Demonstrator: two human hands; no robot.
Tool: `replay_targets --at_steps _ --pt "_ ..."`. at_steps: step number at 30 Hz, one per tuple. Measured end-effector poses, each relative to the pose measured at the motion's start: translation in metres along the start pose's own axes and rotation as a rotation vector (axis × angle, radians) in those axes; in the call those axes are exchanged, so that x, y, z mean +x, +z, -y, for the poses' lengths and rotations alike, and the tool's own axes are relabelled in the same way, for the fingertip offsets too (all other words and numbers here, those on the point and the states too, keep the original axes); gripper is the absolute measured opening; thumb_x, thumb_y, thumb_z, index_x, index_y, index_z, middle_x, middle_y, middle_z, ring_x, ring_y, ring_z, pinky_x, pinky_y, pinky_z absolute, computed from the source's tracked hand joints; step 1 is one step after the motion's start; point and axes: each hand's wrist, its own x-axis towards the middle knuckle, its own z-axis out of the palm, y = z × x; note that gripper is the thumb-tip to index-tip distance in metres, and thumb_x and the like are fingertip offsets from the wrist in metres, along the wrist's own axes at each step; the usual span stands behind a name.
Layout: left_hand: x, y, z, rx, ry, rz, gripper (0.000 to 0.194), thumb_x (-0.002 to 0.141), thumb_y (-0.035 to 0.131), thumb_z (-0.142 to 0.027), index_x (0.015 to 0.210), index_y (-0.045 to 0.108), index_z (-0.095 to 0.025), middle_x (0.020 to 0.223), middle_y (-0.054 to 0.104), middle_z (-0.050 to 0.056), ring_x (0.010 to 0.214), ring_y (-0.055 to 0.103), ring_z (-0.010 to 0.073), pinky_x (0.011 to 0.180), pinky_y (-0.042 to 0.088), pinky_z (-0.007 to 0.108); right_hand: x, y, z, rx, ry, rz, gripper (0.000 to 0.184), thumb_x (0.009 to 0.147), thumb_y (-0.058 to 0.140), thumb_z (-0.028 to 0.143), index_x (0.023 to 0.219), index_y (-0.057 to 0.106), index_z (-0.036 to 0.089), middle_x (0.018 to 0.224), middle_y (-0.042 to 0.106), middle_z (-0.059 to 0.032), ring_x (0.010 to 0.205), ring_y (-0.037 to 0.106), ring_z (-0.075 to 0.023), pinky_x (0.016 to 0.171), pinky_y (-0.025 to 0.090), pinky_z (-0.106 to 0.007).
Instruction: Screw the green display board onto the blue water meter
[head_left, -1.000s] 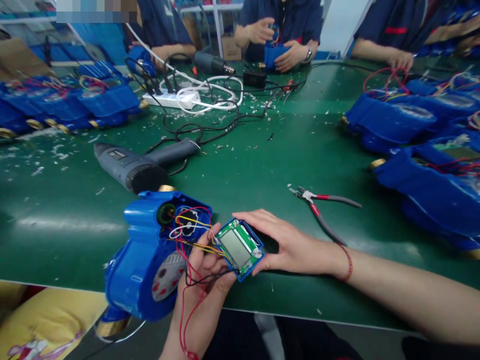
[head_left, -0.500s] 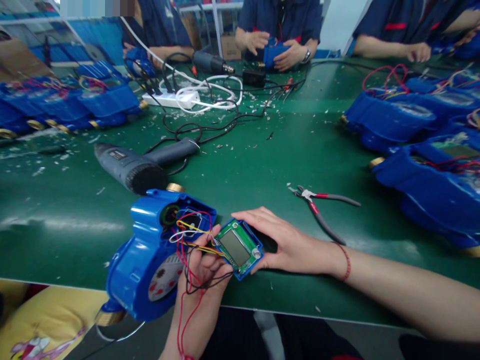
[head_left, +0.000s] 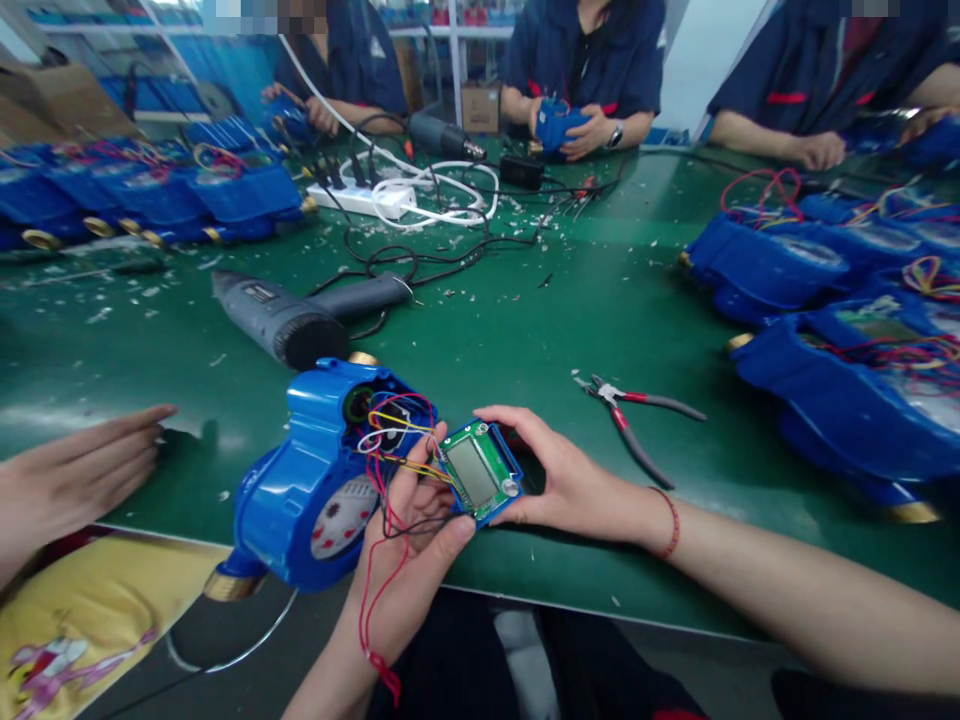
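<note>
Left hand (head_left: 409, 530) crosses the bench edge (head_left: 525, 597), right hand (head_left: 577, 490) just inside.

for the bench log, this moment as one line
left hand: wires across palm | right hand: holds green lcd board | blue water meter: wired to board

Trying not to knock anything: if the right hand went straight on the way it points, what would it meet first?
The green circuit board comes first: the right hand already seems to touch its edge.
</note>
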Motion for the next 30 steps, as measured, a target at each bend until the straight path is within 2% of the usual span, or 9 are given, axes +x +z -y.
replay_targets --at_steps 4,8,11,13,15,18,23,27,30 --pt "-0.002 0.009 -0.004 0.076 -0.03 -0.011 0.105 0.064 0.084 -0.02 0.149 0.024 -0.027 0.132 0.062 0.01 0.12 0.062 0.0241 0.102 0.049 0.032 0.0 0.0 0.008 -0.053 0.0 0.023 0.078 0.078 0.078 0.037 0.141 0.035 0.019 0.137 0.049 -0.0137 0.126 0.05 -0.0242 0.107 0.044 -0.041" --pt "-0.002 0.016 -0.004 0.118 -0.038 -0.129 0.095 0.066 0.081 -0.022 0.145 0.028 -0.025 0.13 0.062 0.01 0.116 0.064 0.0229 0.101 0.049 0.033 -0.008 -0.026 0.019 -0.21 0.05 0.118 0.082 0.086 0.068 0.032 0.152 0.021 0.022 0.152 0.035 -0.0137 0.141 0.034 -0.0252 0.115 0.036 -0.046" --pt "0.0 0.016 -0.002 0.139 -0.037 -0.111 0.092 0.068 0.078 -0.023 0.144 0.026 -0.027 0.126 0.064 0.009 0.115 0.064 0.023 0.103 0.047 0.036 -0.029 -0.053 0.01 -0.52 0.183 -0.099 0.065 0.091 0.057 0.035 0.149 0.03 0.023 0.147 0.042 -0.0136 0.138 0.037 -0.0281 0.113 0.034 -0.053" --pt "0.001 0.015 -0.001 0.193 -0.039 -0.104 0.088 0.07 0.075 -0.026 0.143 0.026 -0.027 0.122 0.066 0.009 0.113 0.064 0.0241 0.105 0.045 0.041 -0.048 -0.066 -0.003 -0.737 0.332 -0.257 0.062 0.09 0.056 0.042 0.144 0.038 0.017 0.142 0.045 -0.0186 0.135 0.039 -0.033 0.111 0.034 -0.057" --pt "0.001 0.014 0.0 0.256 -0.046 -0.115 0.086 0.07 0.074 -0.03 0.143 0.027 -0.026 0.12 0.066 0.01 0.113 0.064 0.0265 0.106 0.044 0.046 -0.065 -0.071 -0.016 -0.85 0.486 -0.263 0.073 0.087 0.057 0.05 0.145 0.037 0.009 0.144 0.041 -0.0244 0.136 0.035 -0.0389 0.11 0.031 -0.062" --pt "0.003 0.014 0.002 0.313 -0.062 -0.138 0.088 0.069 0.072 -0.035 0.143 0.027 -0.026 0.126 0.063 0.013 0.116 0.063 0.0294 0.106 0.043 0.05 -0.077 -0.068 -0.025 -0.876 0.542 -0.185 0.073 0.088 0.056 0.049 0.145 0.038 0.008 0.144 0.043 -0.0244 0.134 0.037 -0.0419 0.108 0.031 -0.064" --pt "0.007 0.007 0.01 0.304 -0.06 -0.104 0.092 0.073 0.071 -0.037 0.148 0.02 -0.028 0.135 0.061 0.012 0.122 0.061 0.0265 0.109 0.043 0.043 -0.059 -0.063 -0.021 -0.819 0.439 -0.079 0.053 0.091 0.051 0.029 0.142 0.044 0.014 0.14 0.051 -0.0146 0.127 0.047 -0.0284 0.109 0.038 -0.047" --pt "0.006 0.003 0.021 0.242 -0.044 -0.081 0.092 0.071 0.072 -0.032 0.148 0.022 -0.027 0.139 0.059 0.012 0.125 0.059 0.0265 0.106 0.046 0.039 -0.032 -0.068 -0.026 -0.763 0.352 -0.072 0.047 0.09 0.049 0.02 0.137 0.049 0.01 0.132 0.055 -0.0186 0.12 0.052 -0.0297 0.103 0.043 -0.05" --pt "0.006 0.003 0.032 0.143 0.019 -0.171 0.09 0.066 0.074 -0.032 0.145 0.031 -0.026 0.138 0.06 0.011 0.124 0.059 0.0297 0.101 0.05 0.037 0.001 -0.069 -0.031 -0.733 0.278 -0.092 0.041 0.09 0.049 0.016 0.129 0.055 0.007 0.128 0.057 -0.0211 0.118 0.052 -0.0313 0.101 0.044 -0.052"
